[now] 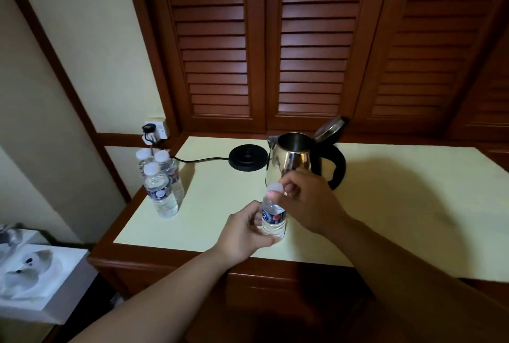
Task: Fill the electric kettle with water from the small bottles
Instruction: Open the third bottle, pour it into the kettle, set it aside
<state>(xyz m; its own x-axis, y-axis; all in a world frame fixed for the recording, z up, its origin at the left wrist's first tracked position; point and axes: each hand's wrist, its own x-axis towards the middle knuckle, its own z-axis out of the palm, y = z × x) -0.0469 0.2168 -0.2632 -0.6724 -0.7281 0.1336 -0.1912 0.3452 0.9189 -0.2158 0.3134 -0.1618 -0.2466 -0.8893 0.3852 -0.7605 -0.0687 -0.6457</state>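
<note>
Low in the middle of the frame the left hand grips a small bottle round its body while the right hand pinches its white cap at the neck. The bottle looks light, thin-walled and easily squashed, so once the cap is off it is best held firmly low on the label, not squeezed. Just behind stands the kettle, lid up, off its base; three more bottles stand at the tabletop's left edge.
</note>
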